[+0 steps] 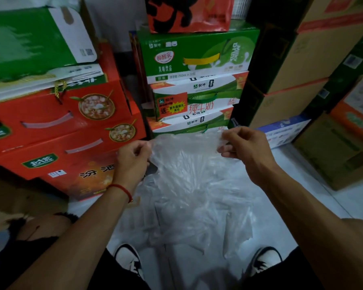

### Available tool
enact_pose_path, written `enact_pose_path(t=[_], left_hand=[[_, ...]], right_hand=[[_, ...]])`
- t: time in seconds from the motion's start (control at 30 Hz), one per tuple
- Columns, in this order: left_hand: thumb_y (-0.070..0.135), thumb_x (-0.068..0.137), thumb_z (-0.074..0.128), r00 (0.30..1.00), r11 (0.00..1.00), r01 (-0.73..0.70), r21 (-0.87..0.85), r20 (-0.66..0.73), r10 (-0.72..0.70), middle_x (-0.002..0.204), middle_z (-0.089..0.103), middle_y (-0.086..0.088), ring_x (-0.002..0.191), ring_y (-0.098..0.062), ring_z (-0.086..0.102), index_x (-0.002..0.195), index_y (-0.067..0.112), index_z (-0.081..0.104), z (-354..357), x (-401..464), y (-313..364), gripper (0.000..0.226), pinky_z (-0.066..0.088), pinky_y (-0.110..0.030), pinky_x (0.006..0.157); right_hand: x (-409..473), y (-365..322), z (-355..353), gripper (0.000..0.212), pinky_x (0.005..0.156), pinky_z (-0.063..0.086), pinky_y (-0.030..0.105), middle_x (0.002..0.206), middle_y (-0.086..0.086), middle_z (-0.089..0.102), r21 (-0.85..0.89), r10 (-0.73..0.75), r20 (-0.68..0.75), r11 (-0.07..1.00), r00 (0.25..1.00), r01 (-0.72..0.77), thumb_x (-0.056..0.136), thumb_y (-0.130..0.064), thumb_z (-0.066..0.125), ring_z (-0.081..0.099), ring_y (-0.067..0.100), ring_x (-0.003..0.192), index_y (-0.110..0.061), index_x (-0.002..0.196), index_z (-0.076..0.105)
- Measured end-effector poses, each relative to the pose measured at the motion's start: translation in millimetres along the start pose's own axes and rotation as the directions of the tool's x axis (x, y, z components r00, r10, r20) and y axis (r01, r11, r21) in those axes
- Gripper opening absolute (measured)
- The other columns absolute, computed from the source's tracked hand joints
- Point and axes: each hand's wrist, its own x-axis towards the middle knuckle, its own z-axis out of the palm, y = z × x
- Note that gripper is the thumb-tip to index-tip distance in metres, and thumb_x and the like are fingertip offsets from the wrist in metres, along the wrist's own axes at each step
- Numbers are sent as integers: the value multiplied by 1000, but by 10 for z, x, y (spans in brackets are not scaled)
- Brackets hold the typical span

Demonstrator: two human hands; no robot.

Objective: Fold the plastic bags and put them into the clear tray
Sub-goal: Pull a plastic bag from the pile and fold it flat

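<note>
1. Clear plastic bag (189, 185): thin, crinkled film, hanging in the air between both hands above the pale floor (314, 185). Its top edge is stretched level, probably to spread it flat before the first fold.
2. Left hand (133, 159): fingers curled, pinching the bag's upper left corner. A red cord bracelet (122, 190) sits on the wrist.
3. Right hand (242, 143): thumb and fingertips pinch the upper right corner, held level with the left so the sheet hangs straight.
4. Further plastic bags (176, 227): a loose translucent heap on the floor under the held one, between the person's two shoes (130, 260), within easy reach as the supply still to fold.
5. Clear tray: not seen in this view.
6. Red cartons (57, 130): stacked at the floor's left edge.
7. Green-and-white milk cartons (197, 84): stacked at the far edge, behind the bag.
8. Brown cardboard boxes (314, 59): stacked along the right edge.
</note>
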Motion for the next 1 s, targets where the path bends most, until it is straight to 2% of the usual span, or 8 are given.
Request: enact_pose_path(t=[0.13, 0.27, 0.43, 0.53, 0.63, 0.77, 0.83, 1.0], left_hand=[[18, 101, 60, 999, 997, 41, -70, 22, -39, 76, 69, -5, 64, -9, 63, 88, 12, 71, 13, -11, 31, 18, 55, -29, 65], [19, 102, 58, 984, 971, 170, -169, 85, -158, 77, 67, -11, 67, -18, 64, 87, 6, 70, 59, -49, 76, 23, 52, -22, 49], [29, 102, 60, 967, 936, 254, -245, 98, -237, 73, 65, -11, 68, -27, 61, 87, 6, 68, 81, -32, 40, 28, 53, -33, 62], [30, 101, 61, 964, 932, 261, -253, 111, -240, 72, 65, -11, 67, -28, 61, 84, 10, 68, 100, -45, 61, 27, 51, -37, 67], [28, 103, 59, 971, 944, 230, -236, 115, -207, 80, 65, -17, 71, -28, 62, 92, 4, 67, 114, -60, 70, 28, 55, -29, 60], [30, 102, 60, 974, 932, 217, -289, 132, -186, 73, 62, -8, 65, -22, 57, 88, 6, 65, 96, -61, 84, 29, 55, -27, 53], [34, 100, 62, 977, 934, 192, -301, 147, -153, 72, 64, -6, 64, -19, 59, 86, 3, 64, 80, -64, 94, 33, 55, -29, 58], [46, 87, 66, 980, 902, 159, -401, 178, -93, 99, 69, -22, 89, -27, 67, 88, -11, 60, 71, -58, 154, 58, 56, -49, 87]], right_hand=[[30, -36, -103, 10, 69, 58, 39, 71, 9, 67, 54, -19, -89, 998, 996, 24, 96, -7, 67, 65, 17, 54, -6, 86, 64], [-6, -99, -168, 12, 69, 61, 33, 80, 7, 70, 145, -50, 20, 988, 999, 46, 96, -10, 72, 72, 19, 67, -10, 98, 60], [-78, -125, -225, 29, 82, 63, 33, 97, 7, 78, 151, -129, 126, 982, 984, 110, 96, -12, 72, 77, 26, 89, -10, 124, 66], [-109, -127, -251, 20, 80, 61, 28, 92, 8, 79, 142, -146, 97, 981, 984, 131, 95, -9, 71, 77, 21, 86, -5, 115, 70], [-88, -106, -278, 17, 75, 60, 27, 85, 9, 78, 154, -120, 37, 982, 992, 113, 95, -8, 72, 75, 20, 77, -3, 111, 71], [-49, -102, -329, 12, 72, 62, 27, 79, 11, 75, 152, -87, -34, 984, 996, 91, 93, -1, 72, 72, 19, 69, 1, 105, 71], [-31, -101, -361, 14, 72, 63, 28, 80, 13, 75, 162, -78, -70, 983, 995, 88, 93, -1, 72, 72, 19, 67, 5, 106, 71], [5, -97, -442, 13, 75, 63, 34, 74, 9, 74, 97, -81, -103, 991, 991, 91, 94, -6, 72, 69, 16, 64, 4, 103, 73]])
